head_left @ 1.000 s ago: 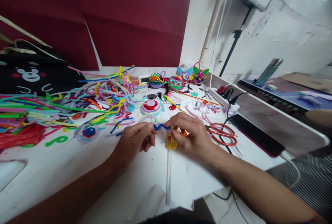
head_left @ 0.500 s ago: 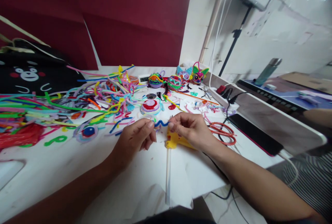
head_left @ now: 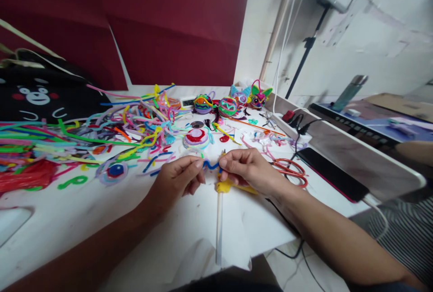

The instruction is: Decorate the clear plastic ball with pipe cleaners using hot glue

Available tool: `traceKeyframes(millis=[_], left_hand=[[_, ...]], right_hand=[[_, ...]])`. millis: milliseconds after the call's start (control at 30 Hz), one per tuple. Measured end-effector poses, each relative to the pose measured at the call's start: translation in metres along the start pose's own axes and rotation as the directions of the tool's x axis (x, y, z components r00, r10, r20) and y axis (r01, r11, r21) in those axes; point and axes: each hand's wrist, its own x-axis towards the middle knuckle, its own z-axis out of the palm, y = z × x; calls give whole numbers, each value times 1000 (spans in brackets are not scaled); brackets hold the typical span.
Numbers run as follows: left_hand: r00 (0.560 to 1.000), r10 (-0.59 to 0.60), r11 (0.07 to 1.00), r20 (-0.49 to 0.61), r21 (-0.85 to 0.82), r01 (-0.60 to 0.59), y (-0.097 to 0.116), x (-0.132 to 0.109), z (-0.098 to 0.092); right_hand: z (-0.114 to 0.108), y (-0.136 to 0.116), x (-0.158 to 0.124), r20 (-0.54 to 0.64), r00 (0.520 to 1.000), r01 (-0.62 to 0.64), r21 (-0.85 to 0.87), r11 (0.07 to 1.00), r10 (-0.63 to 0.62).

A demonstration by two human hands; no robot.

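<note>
my left hand (head_left: 176, 181) and right hand (head_left: 248, 171) each pinch one end of a short blue pipe cleaner (head_left: 211, 164), fingertips closed on it. the wavy blue pipe cleaner spans the gap between both hands, just above the white table (head_left: 67, 224). a yellow piece on a white stick (head_left: 219, 220) lies directly below. red scissors (head_left: 291, 171) rest just beside my right hand.

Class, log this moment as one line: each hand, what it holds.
left hand: pinches wavy blue pipe cleaner | right hand: pinches its other end | nearby: red-handled metal scissors
</note>
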Motion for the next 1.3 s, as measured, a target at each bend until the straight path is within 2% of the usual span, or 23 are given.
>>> traceKeyframes(millis=[167,367,533,1300], left_hand=[[997,-79,995,-27,-63,77,5,-2,3],[989,-132,983,-67,-138,121,8,-2,4],[988,-144,980,-58,-148,134,7,-2,5],[980,-193,925,-48,-342,165,8,-2,7]], right_hand=[[-1,-1,1,56,996,-71,74,995,67],[-2,0,1,76,996,-49,46,998,46],[-1,0,1,34,999,-5,26,1000,4],[0,0,2,-22,1000,-15,45,999,16]])
